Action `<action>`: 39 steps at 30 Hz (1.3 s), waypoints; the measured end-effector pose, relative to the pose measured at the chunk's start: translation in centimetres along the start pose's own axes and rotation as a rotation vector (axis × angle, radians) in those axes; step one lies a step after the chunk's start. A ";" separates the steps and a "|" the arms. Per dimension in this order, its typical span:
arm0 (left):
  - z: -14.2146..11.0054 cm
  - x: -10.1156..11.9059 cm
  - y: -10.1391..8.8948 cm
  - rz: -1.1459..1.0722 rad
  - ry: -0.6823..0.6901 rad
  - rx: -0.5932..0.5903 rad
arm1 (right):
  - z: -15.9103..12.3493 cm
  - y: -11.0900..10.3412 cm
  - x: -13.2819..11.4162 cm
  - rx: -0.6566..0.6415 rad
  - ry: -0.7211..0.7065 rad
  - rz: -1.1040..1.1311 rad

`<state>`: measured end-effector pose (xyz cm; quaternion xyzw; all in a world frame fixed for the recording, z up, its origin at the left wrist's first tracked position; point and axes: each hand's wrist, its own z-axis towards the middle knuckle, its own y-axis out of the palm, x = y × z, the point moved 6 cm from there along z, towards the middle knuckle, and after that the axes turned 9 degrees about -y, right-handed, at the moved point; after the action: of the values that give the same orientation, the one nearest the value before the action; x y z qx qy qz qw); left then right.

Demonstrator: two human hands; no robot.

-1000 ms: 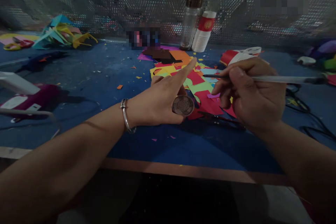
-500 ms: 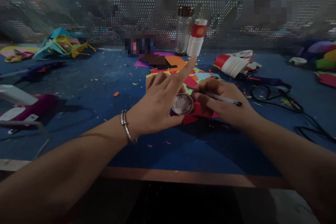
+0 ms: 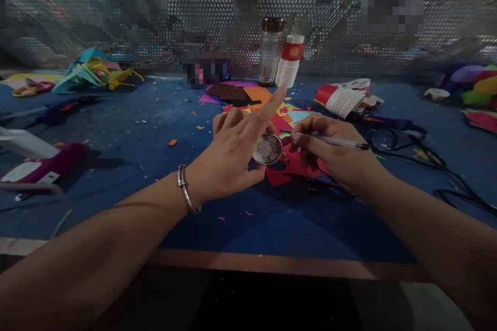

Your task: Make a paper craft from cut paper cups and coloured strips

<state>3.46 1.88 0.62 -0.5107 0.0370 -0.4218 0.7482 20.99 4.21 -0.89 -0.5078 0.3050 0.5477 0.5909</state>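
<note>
Head view: at the centre of the frame, a small, round, white piece with dark line-work on its face [image 3: 267,149] sits in the person's left hand [image 3: 229,158]. The thumb is bent under its lower edge and other fingers close in behind it, while the index finger stands out straight toward the upper right. Right of centre, the right hand [image 3: 330,142] has its thumb and fingers pinched together on a slim, clear-barrelled pen with a dark end [image 3: 344,141]. The pen tip points left, just beside the piece's upper right edge; it seems clear of the drawn face, though contact with the rim cannot be ruled out.

As for progress, the line-work looks well advanced: a crosshatched grid fills the middle, with curved, petal-like outlines around it out to the rim. Whether gaps remain there is too small to tell, and no colour shows on the face.

Red paper sheets [image 3: 277,177] lie below the two hands on the blue tabletop [image 3: 186,232].

No writing can be read. At upper centre, a tilted stack of white paper cups with a red band [image 3: 287,70] bears a round gold emblem [image 3: 294,53], its details too small to make out. At the left edge, a magenta object with a white, angled part [image 3: 73,158] carries a pale label [image 3: 23,170], likewise illegible.
</note>
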 end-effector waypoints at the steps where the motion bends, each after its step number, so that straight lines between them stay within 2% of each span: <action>1: 0.0 0.1 -0.1 -0.016 -0.005 0.002 | 0.0 0.1 -0.1 0.003 0.008 0.027; 4: 0.2 0.1 -0.3 -0.130 -0.014 0.017 | -0.2 0.2 0.0 0.036 0.047 0.141; 6: 0.3 -0.5 -0.3 -0.311 -0.070 0.046 | -0.3 0.3 0.1 0.070 0.074 0.208; 7: 0.3 -1.1 -0.2 -0.429 -0.132 0.061 | -0.3 0.2 0.1 0.086 0.081 0.231; 9: 0.4 -2.8 0.7 -0.653 -0.342 0.030 | -0.2 0.2 0.1 0.109 0.080 0.262; 12: 0.2 -4.2 1.8 -0.881 -0.584 -0.007 | -0.1 0.0 0.0 0.144 0.085 0.303; 13: 0.2 -4.3 1.9 -0.970 -0.637 -0.011 | -0.1 -0.1 0.0 0.163 0.090 0.318; 17: 0.3 -3.0 3.1 -1.322 -0.781 -0.183 | -0.1 -0.5 0.1 0.224 0.126 0.368; 21: 0.4 -3.0 3.6 -1.442 -0.894 -0.171 | -0.2 -0.5 0.3 0.247 0.169 0.361; 25: 0.4 -3.3 3.4 -1.513 -0.898 -0.112 | -0.3 -0.3 0.2 0.255 0.176 0.355; 31: 0.4 -2.8 3.4 -1.520 -0.891 -0.099 | -0.4 -0.2 0.2 0.269 0.199 0.342; 39: 0.5 -3.6 2.5 -1.451 -0.816 0.133 | -0.2 0.1 0.2 0.241 0.201 0.372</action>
<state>2.85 4.97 -2.52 -0.4753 -0.6000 -0.5822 0.2741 21.02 4.06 -1.19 -0.4207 0.5135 0.5534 0.5030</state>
